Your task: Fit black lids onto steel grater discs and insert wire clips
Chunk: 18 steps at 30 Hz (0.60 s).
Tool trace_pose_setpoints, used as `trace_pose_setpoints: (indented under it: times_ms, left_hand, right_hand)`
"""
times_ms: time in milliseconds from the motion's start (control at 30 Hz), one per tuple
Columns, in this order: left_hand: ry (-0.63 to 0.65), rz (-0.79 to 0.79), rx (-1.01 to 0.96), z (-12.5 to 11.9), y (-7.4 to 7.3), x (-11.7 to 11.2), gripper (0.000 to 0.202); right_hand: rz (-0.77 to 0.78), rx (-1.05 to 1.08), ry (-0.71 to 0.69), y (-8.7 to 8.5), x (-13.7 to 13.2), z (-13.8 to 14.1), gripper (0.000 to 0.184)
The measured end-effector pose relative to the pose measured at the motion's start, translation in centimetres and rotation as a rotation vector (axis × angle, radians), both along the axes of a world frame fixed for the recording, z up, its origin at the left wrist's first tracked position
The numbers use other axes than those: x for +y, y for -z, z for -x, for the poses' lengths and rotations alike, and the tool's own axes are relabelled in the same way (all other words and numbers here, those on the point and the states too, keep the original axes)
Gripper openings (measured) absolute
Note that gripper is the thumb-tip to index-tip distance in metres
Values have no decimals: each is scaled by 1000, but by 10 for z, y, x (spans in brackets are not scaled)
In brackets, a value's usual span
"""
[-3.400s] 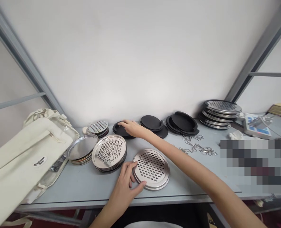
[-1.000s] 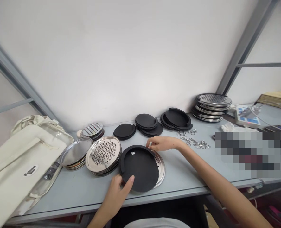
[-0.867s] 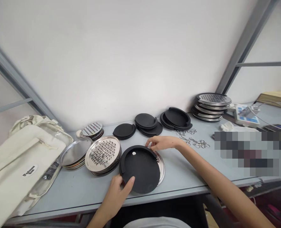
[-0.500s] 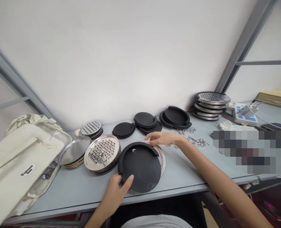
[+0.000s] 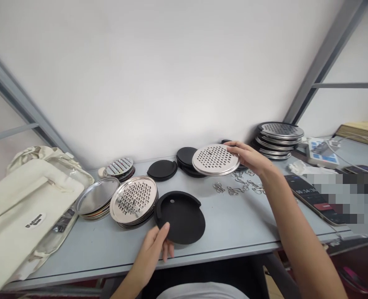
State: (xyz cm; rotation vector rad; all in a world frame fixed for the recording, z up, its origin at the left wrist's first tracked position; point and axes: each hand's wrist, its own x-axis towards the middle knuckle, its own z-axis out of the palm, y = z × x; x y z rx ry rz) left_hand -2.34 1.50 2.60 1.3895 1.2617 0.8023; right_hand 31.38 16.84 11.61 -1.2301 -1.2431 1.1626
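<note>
Grips a round silver metal disc (image 5: pixel 216 159), perforated with small slots, by its right rim in right hand (image 5: pixel 250 158), with fingers closed on the edge, raised above the grey table (image 5: pixel 230 232). Pinches a matte black lipped tray (image 5: pixel 182 222) by its left edge between left hand's (image 5: pixel 151 245) thumb and fingers. Includes, nearby, toothed grater discs (image 5: pixel 134 200) and bent-wire clips (image 5: pixel 237 189). Backs onto plain white wall (image 5: pixel 171 74). Reads "00:54", then blurred digits, on phone (image 5: pixel 311 197); too blurred on cream bag's (image 5: pixel 18 195) label (image 5: pixel 36 221).

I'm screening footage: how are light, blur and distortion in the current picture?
Head view: soft light, brightest mid-wall; head view: the grater in the right hand shows distinct holes; head view: the label on the bag looks soft; head view: outward-leaning posts suggest wide-angle distortion; head view: pixelation hides part of the phone.
</note>
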Motion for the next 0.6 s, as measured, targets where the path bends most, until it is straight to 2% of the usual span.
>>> trace_pose_setpoints:
  times_ms: [67, 133, 200, 267, 333, 433, 533, 600]
  left_hand:
    - [288, 2, 102, -2, -10, -10, 58]
    - [414, 16, 129, -3, -20, -20, 49]
    - [478, 5, 182, -4, -25, -25, 39]
    - [462, -117, 308, -4, -27, -26, 33]
    - [404, -328, 409, -3, -24, -25, 27]
    - [339, -626, 459, 0, -17, -19, 15]
    - [262, -809, 573, 3, -8, -11, 52]
    - [274, -860, 652, 5, -3, -4, 60]
  right_hand:
    - [23, 48, -6, 0, -4, 3, 31]
    - [44, 55, -17, 1, -11, 7, 31]
    - [61, 73, -48, 4, -17, 11, 31]
    - [112, 96, -111, 6, -24, 14, 31]
    - [159, 120, -183, 9, -31, 17, 30]
    - [244, 96, -330, 14, -48, 22, 28]
    - [285, 111, -424, 25, -74, 30, 31]
    - [323, 129, -460, 35, -92, 34, 32]
